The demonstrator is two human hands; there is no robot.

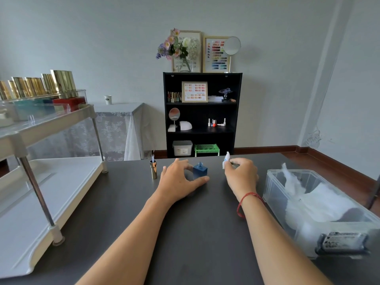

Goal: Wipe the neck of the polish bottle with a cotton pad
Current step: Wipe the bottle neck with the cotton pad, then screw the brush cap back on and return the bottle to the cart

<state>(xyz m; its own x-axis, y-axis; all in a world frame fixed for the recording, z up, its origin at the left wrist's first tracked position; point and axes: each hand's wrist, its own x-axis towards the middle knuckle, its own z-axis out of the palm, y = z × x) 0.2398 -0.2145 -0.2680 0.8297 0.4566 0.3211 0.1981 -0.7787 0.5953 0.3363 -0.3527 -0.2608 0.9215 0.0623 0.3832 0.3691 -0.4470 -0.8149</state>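
Observation:
A square blue polish bottle (200, 171) stands uncapped on the dark table (197, 233), its short neck showing at the top. My left hand (178, 181) wraps around it, thumb at the front and fingers behind its left side. My right hand (241, 175) hovers just right of the bottle and pinches a white cotton pad (226, 159), which sticks up above the fingers. The pad is apart from the bottle's neck. The gold cap with its brush (153, 168) stands upright left of my left hand.
A clear plastic box (320, 210) holding white cotton sits at the table's right. A white two-tier rack (41, 182) with gold-capped bottles occupies the left. A black shelf unit (202, 114) stands against the far wall.

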